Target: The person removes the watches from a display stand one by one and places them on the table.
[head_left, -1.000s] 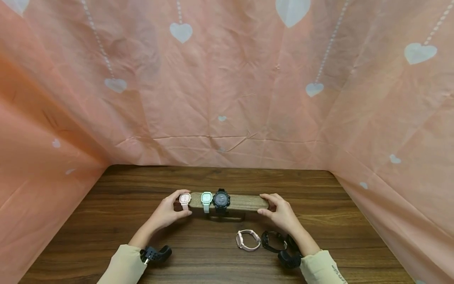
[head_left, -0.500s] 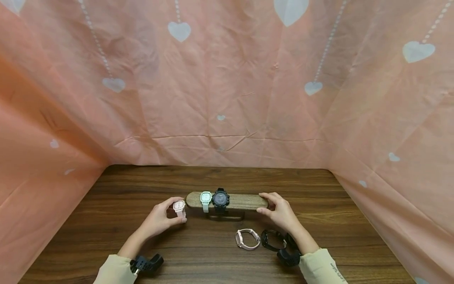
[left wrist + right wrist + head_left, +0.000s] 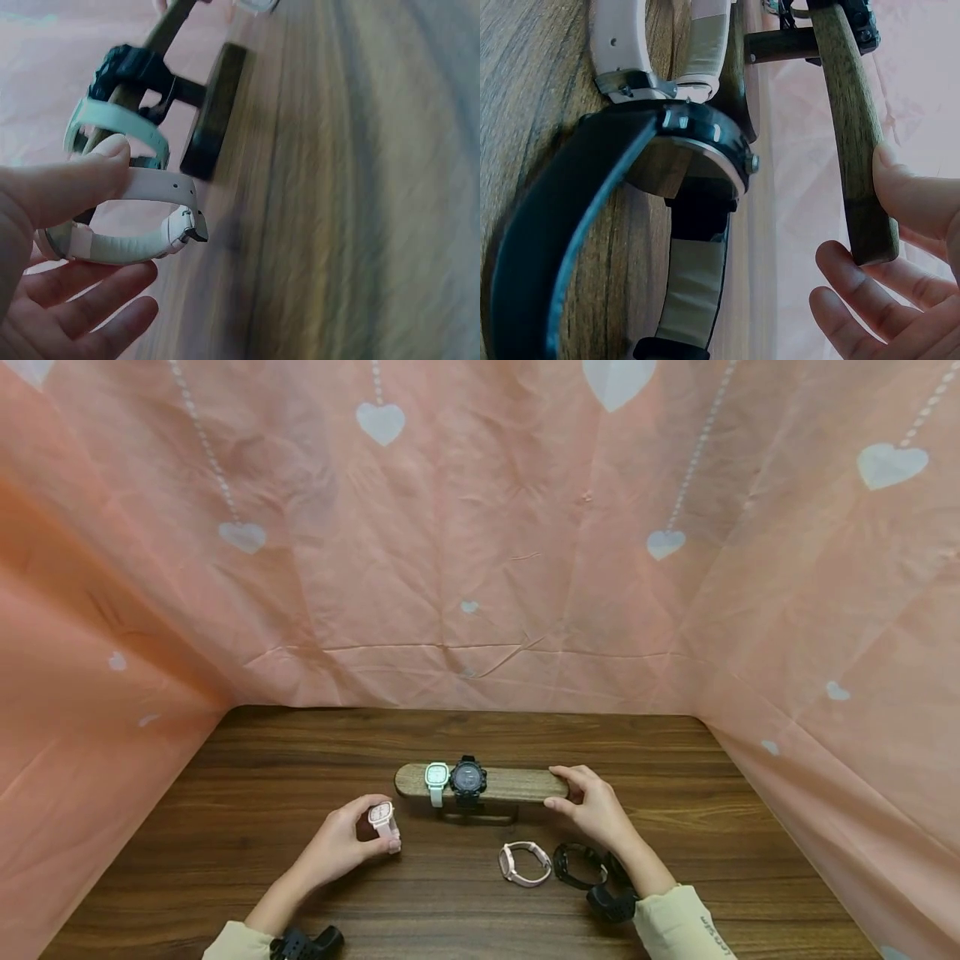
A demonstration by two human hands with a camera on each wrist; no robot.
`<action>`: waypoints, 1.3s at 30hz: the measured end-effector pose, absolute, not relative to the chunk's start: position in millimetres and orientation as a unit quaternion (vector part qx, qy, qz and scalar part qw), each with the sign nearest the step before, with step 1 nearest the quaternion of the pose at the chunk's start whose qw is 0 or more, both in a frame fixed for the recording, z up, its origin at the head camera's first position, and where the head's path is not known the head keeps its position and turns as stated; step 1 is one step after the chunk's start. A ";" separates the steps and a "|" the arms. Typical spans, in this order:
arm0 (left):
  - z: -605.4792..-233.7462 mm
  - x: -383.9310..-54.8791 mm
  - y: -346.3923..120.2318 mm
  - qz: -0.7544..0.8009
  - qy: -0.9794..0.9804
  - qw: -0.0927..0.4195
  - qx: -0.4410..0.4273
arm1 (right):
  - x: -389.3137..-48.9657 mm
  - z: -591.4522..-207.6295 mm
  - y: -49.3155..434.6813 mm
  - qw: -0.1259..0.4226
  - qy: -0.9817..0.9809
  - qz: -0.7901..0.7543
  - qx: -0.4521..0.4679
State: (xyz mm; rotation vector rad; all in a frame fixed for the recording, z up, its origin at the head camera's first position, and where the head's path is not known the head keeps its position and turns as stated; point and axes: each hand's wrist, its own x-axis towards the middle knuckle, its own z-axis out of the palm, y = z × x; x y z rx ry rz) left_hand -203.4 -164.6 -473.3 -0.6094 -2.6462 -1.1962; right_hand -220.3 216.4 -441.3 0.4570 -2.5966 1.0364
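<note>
My left hand [image 3: 339, 845] pinches a pale pink watch [image 3: 382, 812] between thumb and fingers, just off the left end of a wooden watch stand [image 3: 517, 785]. The left wrist view shows its strap [image 3: 131, 247] buckled into a loop. Around the stand's bar sit a mint-green watch [image 3: 437, 776] and, touching or close beside it, a chunky black watch [image 3: 468, 779]. My right hand [image 3: 597, 808] holds the bar's right end, thumb on the near side and fingers on the far side. In the right wrist view the bar [image 3: 851, 142] runs between thumb and fingers.
On the table [image 3: 420, 910], before the stand, lie another pink watch [image 3: 507, 863] and a black watch [image 3: 562, 865]. A further dark item beside my right wrist is partly hidden. Pink heart-patterned cloth [image 3: 480, 568] encloses the back and sides.
My left hand has drawn the pink watch off the bar's left end, leftward, then down toward me. The right hand stays on the bar's right end.
</note>
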 end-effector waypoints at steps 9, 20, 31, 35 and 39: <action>-472.3 -189.9 -142.9 -0.416 -0.873 0.073 -0.245 | -220.6 -440.3 216.8 0.154 -0.904 0.365 0.161; -469.1 -180.6 -107.5 -0.418 -0.853 0.050 -0.310 | -220.7 -440.5 216.6 0.156 -0.907 0.358 0.160; -471.7 -179.0 -80.5 -0.422 -0.841 0.049 -0.334 | -219.9 -440.2 216.4 0.154 -0.908 0.356 0.160; -474.6 -179.4 -75.8 -0.428 -0.833 0.050 -0.347 | -219.4 -440.2 216.2 0.152 -0.908 0.357 0.159; -478.3 -179.2 -73.1 -0.438 -0.824 0.051 -0.356 | -219.3 -440.6 216.0 0.150 -0.909 0.356 0.159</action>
